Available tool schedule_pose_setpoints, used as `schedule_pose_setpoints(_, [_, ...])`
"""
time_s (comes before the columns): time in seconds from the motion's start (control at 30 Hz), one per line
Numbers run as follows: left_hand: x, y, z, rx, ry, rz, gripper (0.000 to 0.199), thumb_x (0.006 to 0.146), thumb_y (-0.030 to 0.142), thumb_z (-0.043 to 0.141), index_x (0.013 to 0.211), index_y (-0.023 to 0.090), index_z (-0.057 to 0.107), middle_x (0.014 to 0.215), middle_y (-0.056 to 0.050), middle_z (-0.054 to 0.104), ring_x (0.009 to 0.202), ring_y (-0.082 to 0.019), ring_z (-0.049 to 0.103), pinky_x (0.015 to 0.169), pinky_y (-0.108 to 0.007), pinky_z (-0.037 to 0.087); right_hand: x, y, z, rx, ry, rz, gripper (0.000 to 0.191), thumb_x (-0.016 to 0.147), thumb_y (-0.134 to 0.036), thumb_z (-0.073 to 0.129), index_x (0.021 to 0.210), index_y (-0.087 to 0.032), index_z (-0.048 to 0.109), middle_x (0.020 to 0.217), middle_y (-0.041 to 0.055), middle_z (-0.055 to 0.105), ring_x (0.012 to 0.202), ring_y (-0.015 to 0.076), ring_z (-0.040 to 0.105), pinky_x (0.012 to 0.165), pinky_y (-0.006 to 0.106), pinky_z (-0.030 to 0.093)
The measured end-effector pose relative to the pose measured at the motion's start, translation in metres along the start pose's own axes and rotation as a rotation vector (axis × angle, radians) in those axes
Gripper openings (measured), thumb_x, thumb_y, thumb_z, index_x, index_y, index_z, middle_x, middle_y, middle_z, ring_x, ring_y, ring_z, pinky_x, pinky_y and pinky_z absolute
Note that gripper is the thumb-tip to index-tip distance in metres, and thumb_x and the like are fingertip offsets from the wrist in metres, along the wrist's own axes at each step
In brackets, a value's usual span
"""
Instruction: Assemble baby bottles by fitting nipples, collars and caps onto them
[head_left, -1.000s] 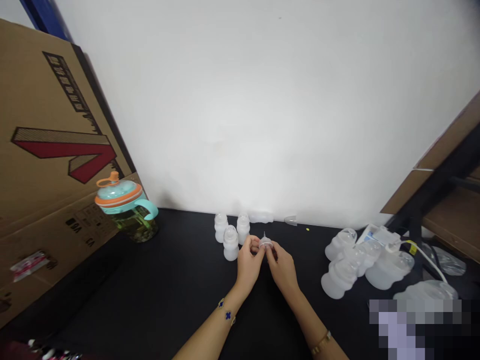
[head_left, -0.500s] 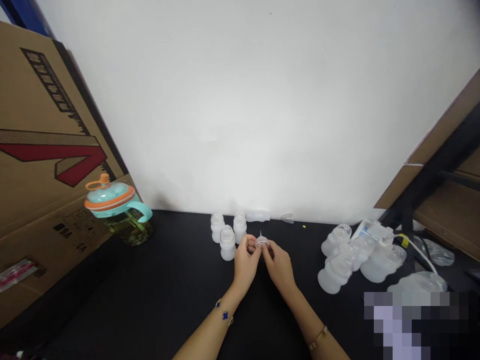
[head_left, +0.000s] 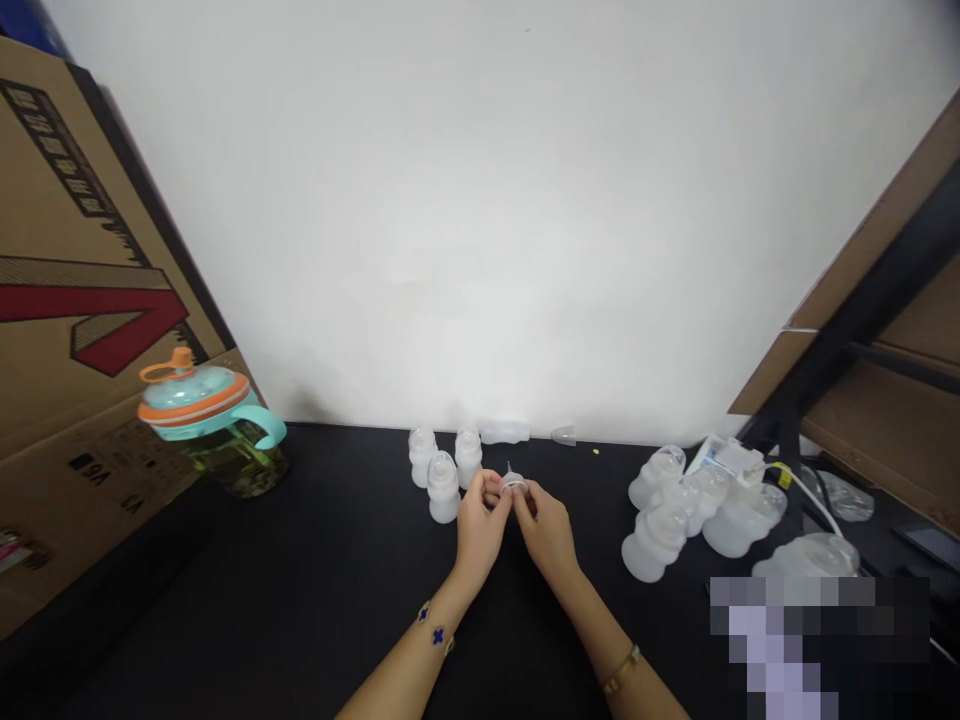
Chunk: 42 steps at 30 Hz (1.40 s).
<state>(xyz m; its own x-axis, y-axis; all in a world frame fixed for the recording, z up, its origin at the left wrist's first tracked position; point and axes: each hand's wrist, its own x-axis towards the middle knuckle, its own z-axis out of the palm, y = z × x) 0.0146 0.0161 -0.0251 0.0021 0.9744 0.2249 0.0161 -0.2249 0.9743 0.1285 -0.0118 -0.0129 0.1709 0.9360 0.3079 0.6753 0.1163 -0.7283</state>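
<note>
Both hands meet over the black table, pinching a small whitish ring-shaped piece with a thin tip pointing up, like a bottle nipple point(head_left: 513, 481). My left hand point(head_left: 482, 520) grips its left side, fingers closed. On the right side, my right hand point(head_left: 546, 525) holds it between thumb and fingers. Just left of my left hand stand three small frosted bottles with clear caps: a front one point(head_left: 443, 488), a back left one point(head_left: 422, 458) and a back right one point(head_left: 469, 457).
A teal and orange lidded jug point(head_left: 217, 425) stands at left by a cardboard box point(head_left: 97, 400). Several frosted bottles point(head_left: 654, 541) cluster at right near a white cable point(head_left: 814, 500). A white bottle point(head_left: 505, 432) and clear cap point(head_left: 564, 436) lie by the wall.
The whole view has shifted slightly, so everything appears further left. Both hands still hold the small piece in nearly the same pose.
</note>
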Motion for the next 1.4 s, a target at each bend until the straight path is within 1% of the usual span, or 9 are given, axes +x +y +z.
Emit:
schedule_pose_setpoints(0.13, [-0.001, 0.003, 0.0, 0.012, -0.007, -0.007, 0.016, 0.086, 0.033, 0.061, 0.095, 0.021, 0.056, 0.071, 0.003, 0.058, 0.06, -0.011, 0.052, 0.057, -0.021, 0.045, 0.001, 0.0, 0.0, 0.037, 0.006, 0.011, 0.031, 0.095, -0.04, 0.042, 0.087, -0.023, 0.066, 0.076, 0.003, 0.07, 0.067, 0.0189, 0.064, 0.06, 0.025, 0.04])
schedule_pose_setpoints(0.33, [-0.002, 0.008, -0.001, 0.015, -0.016, -0.026, 0.019, 0.086, 0.035, 0.061, 0.097, 0.02, 0.06, 0.074, 0.001, 0.06, 0.058, -0.011, 0.051, 0.055, -0.021, 0.043, 0.0, 0.006, 0.004, 0.201, -0.006, 0.045, 0.031, 0.092, -0.045, 0.047, 0.091, -0.024, 0.069, 0.071, 0.0015, 0.069, 0.062, 0.0184, 0.063, 0.055, 0.025, 0.043])
schedule_pose_setpoints(0.43, [-0.003, 0.012, -0.002, 0.051, -0.007, -0.007, 0.02, 0.086, 0.035, 0.06, 0.098, 0.02, 0.064, 0.081, -0.001, 0.065, 0.059, -0.011, 0.051, 0.056, -0.022, 0.043, 0.0, 0.008, 0.005, 0.251, 0.016, 0.08, 0.033, 0.09, -0.046, 0.05, 0.109, -0.024, 0.066, 0.082, 0.0024, 0.072, 0.067, 0.0188, 0.066, 0.058, 0.026, 0.046])
schedule_pose_setpoints(0.5, [-0.004, 0.014, -0.002, 0.083, -0.003, 0.01, 0.02, 0.087, 0.035, 0.059, 0.099, 0.021, 0.065, 0.085, -0.002, 0.066, 0.06, -0.012, 0.053, 0.057, -0.023, 0.044, 0.0, 0.007, 0.005, 0.276, 0.031, 0.11, 0.042, 0.089, -0.046, 0.053, 0.123, -0.023, 0.058, 0.089, 0.0028, 0.072, 0.067, 0.0183, 0.066, 0.061, 0.027, 0.048])
schedule_pose_setpoints(0.57, [-0.005, 0.016, -0.003, 0.118, -0.007, 0.022, 0.02, 0.089, 0.035, 0.057, 0.099, 0.021, 0.066, 0.086, -0.003, 0.067, 0.062, -0.013, 0.055, 0.06, -0.025, 0.045, 0.0, 0.006, 0.004, 0.301, 0.032, 0.121, 0.046, 0.087, -0.046, 0.055, 0.127, -0.022, 0.054, 0.091, 0.0032, 0.072, 0.066, 0.0177, 0.066, 0.062, 0.028, 0.05])
schedule_pose_setpoints(0.77, [-0.005, 0.014, -0.002, 0.191, -0.007, 0.072, 0.022, 0.09, 0.034, 0.055, 0.102, 0.021, 0.067, 0.095, -0.005, 0.066, 0.067, -0.015, 0.058, 0.065, -0.028, 0.048, 0.001, 0.003, 0.002, 0.351, 0.01, 0.125, 0.037, 0.088, -0.043, 0.052, 0.118, -0.022, 0.058, 0.089, 0.0029, 0.071, 0.067, 0.0179, 0.065, 0.062, 0.028, 0.051])
schedule_pose_setpoints(0.93, [-0.004, 0.012, -0.002, 0.173, -0.012, 0.033, 0.029, 0.089, 0.037, 0.057, 0.113, 0.022, 0.062, 0.093, -0.004, 0.064, 0.071, -0.016, 0.06, 0.067, -0.028, 0.049, 0.001, 0.002, 0.002, 0.458, 0.002, 0.156, 0.032, 0.087, -0.043, 0.052, 0.109, -0.022, 0.059, 0.078, 0.0014, 0.068, 0.061, 0.0176, 0.063, 0.054, 0.027, 0.049])
schedule_pose_setpoints(1.2, [-0.004, 0.015, -0.003, 0.244, -0.031, 0.008, 0.022, 0.088, 0.04, 0.058, 0.097, 0.023, 0.066, 0.073, -0.001, 0.066, 0.061, -0.017, 0.058, 0.059, -0.026, 0.043, 0.001, 0.004, 0.002, 0.463, 0.016, 0.164, 0.031, 0.087, -0.048, 0.054, 0.103, -0.022, 0.059, 0.071, 0.0004, 0.067, 0.059, 0.0177, 0.062, 0.053, 0.027, 0.047])
schedule_pose_setpoints(1.4, [-0.005, 0.013, -0.003, 0.186, -0.032, 0.014, 0.022, 0.086, 0.042, 0.06, 0.092, 0.022, 0.067, 0.066, 0.001, 0.063, 0.054, -0.015, 0.054, 0.052, -0.024, 0.038, 0.0, -0.001, 0.0, 0.445, 0.019, 0.169, 0.033, 0.085, -0.051, 0.055, 0.099, -0.022, 0.06, 0.068, 0.0006, 0.066, 0.06, 0.0199, 0.062, 0.052, 0.028, 0.047])
